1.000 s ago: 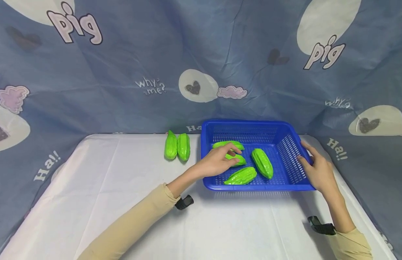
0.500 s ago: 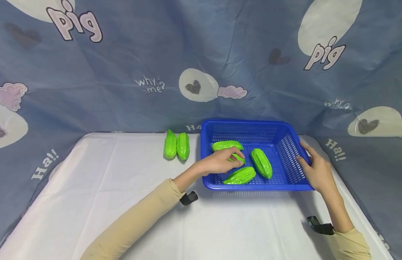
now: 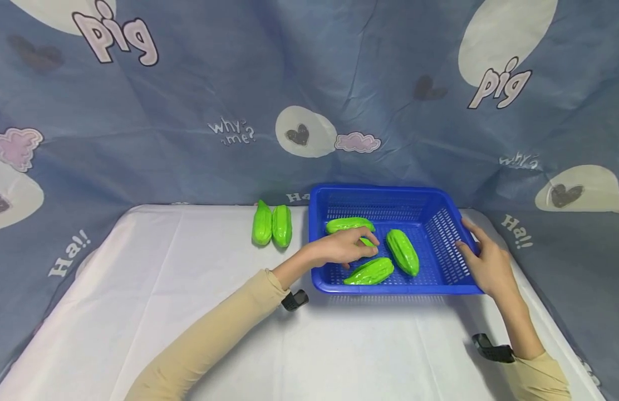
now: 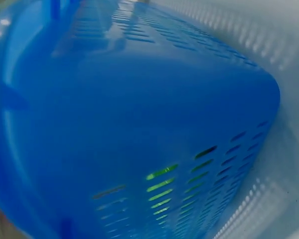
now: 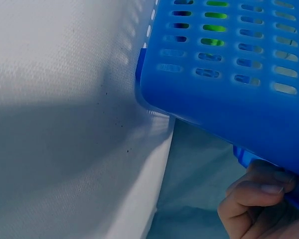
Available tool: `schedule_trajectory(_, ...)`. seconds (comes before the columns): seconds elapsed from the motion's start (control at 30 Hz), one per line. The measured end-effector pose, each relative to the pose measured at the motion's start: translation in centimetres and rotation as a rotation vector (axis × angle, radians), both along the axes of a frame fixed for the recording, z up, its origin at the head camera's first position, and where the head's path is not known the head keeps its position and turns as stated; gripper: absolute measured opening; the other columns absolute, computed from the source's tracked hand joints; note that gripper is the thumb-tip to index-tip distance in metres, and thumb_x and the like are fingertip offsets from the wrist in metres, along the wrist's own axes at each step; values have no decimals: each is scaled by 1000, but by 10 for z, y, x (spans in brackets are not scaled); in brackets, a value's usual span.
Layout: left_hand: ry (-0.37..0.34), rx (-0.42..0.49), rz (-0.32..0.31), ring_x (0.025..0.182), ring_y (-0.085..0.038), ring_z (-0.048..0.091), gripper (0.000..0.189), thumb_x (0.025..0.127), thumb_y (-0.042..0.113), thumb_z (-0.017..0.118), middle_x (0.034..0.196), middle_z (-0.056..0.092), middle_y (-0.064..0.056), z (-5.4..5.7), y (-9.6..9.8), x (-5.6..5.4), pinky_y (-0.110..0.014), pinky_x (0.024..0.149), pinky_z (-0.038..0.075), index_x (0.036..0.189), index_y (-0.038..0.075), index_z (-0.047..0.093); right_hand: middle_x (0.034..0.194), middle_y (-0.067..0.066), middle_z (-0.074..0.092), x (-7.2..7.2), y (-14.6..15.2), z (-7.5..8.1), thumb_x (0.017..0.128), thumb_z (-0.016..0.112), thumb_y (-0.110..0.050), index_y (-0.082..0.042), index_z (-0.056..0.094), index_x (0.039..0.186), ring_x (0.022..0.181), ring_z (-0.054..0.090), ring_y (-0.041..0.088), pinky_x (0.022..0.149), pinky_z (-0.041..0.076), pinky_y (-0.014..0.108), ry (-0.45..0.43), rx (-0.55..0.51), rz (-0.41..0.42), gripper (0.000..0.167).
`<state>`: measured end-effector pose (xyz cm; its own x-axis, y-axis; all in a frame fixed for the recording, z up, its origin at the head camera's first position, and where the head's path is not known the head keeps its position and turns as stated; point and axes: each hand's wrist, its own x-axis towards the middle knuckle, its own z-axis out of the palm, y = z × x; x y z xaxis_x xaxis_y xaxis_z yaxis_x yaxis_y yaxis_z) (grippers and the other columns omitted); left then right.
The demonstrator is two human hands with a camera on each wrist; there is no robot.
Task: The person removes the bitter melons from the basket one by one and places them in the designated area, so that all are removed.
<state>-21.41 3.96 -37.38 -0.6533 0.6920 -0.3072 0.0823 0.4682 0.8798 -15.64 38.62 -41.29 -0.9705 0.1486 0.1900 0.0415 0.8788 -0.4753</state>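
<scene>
A blue plastic basket (image 3: 394, 289) with slotted walls stands on the white-covered table, holding several glossy green ridged bitter melons. My left hand (image 3: 342, 246) reaches over its left side, thumb and fingers curled round a bitter melon (image 3: 367, 243) that they mostly cover. Around that hand lie one bitter melon (image 3: 350, 224) behind, another (image 3: 371, 272) in front and a third (image 3: 403, 252) to the right. My right hand (image 3: 491, 266) grips the basket's right rim, its curled fingers (image 5: 254, 199) showing under the rim in the right wrist view. The left wrist view shows the basket's outer wall (image 4: 139, 104).
Outside the basket, a pair of bitter melons (image 3: 262, 224) lies side by side to its left, near the table's back edge. A printed blue-grey cloth (image 3: 229, 83) hangs behind and at both sides. The white tablecloth (image 3: 229, 345) extends in front.
The left hand has shifted slightly right over the bitter melon, covering more of it. The right hand and the basket have stayed in place.
</scene>
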Motion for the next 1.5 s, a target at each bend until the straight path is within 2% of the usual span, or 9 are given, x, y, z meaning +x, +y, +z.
schedule_trajectory(0.1,22,-52,-31,98,-24,64,40,114,29,57,154,62,-10,-4,0,-1,-53,90,62,150,12,58,114,44,71,-1,-1,0,113,56,-27,-8,41,165,78,74,39,61,46,31,-5,-3,1,58)
schedule_trajectory(0.27,41,-128,-110,76,-14,51,45,114,29,56,144,63,-8,-8,-1,-2,-42,74,59,155,11,54,111,42,72,-1,-1,0,113,56,-27,-8,41,165,75,73,36,61,45,31,-1,2,2,58)
schedule_trajectory(0.47,64,-200,-162,76,-16,62,53,108,24,68,115,66,-9,-12,3,-2,-50,76,67,158,18,51,112,42,72,-2,-2,-1,112,57,-26,-8,43,164,77,73,38,62,46,33,6,6,0,57)
schedule_trajectory(0.67,111,-267,-177,80,-20,73,58,104,15,73,144,64,-19,-17,6,0,-45,73,68,157,22,52,119,45,69,0,-3,-3,112,57,-25,-6,43,164,91,76,53,70,57,59,8,-13,10,57)
schedule_trajectory(0.77,101,-235,-157,73,-16,68,58,103,10,73,128,70,-16,-17,6,0,-43,74,68,156,18,53,121,46,68,0,-3,-3,112,57,-25,-6,42,165,93,75,55,71,58,62,3,-20,9,57)
schedule_trajectory(0.9,62,-162,-122,69,-13,63,56,103,6,72,101,72,-10,-15,4,1,-45,78,69,156,12,53,120,46,68,-1,-3,-2,112,56,-26,-7,42,165,88,76,50,64,56,47,-3,-22,8,58)
schedule_trajectory(1.03,19,-117,-111,81,-15,69,53,106,6,67,123,72,-16,-13,3,2,-46,81,69,157,12,52,119,46,69,-1,-2,-1,112,56,-26,-7,41,165,83,76,45,61,49,33,-8,-27,9,58)
schedule_trajectory(1.27,-59,-60,-74,130,-31,68,50,108,7,64,150,62,-23,-12,3,2,-42,84,69,157,10,53,114,43,71,0,1,-2,113,56,-27,-8,42,165,78,74,39,60,48,32,-5,-21,9,58)
schedule_trajectory(1.5,-119,-1,-40,126,-29,69,50,109,6,61,150,60,-21,-9,0,0,-48,95,67,158,9,52,119,44,69,0,2,-2,113,56,-28,-9,41,166,84,74,43,63,48,34,-20,-16,1,59)
